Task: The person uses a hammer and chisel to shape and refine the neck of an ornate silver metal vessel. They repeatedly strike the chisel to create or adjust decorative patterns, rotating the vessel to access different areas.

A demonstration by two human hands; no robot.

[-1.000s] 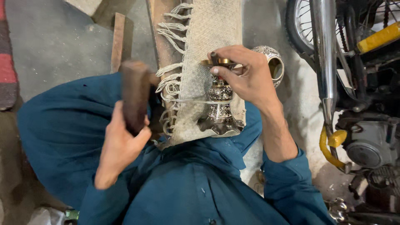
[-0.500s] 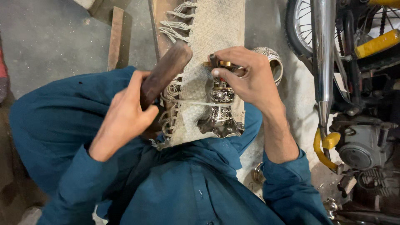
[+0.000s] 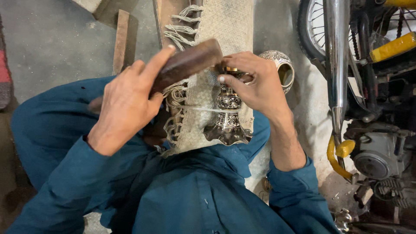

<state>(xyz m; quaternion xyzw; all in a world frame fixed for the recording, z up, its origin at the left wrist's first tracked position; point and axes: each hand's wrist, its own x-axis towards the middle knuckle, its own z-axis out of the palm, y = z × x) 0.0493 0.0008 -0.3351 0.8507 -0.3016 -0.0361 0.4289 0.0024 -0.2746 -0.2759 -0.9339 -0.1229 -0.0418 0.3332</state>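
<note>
Top of the ornate metal stand (image 3: 227, 117) under the right hand (image 3: 260, 86), perhaps a brass tip; motorcycle (image 3: 372, 108) cut off at right.

a workshop: bare concrete floor (image 3: 56, 39), wood offcut (image 3: 120, 41), and a parked motorcycle (image 3: 368, 86) close by.

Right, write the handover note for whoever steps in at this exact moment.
Left hand: grips a dark wooden mallet, its head over the top of the piece.
Right hand: holds the top of an ornate metal stand, upright on a fringed woven mat.
An engraved metal cup lies behind the right hand.
Done: stand seated and steadied.
Left: cannot tell how much striking remains.
</note>
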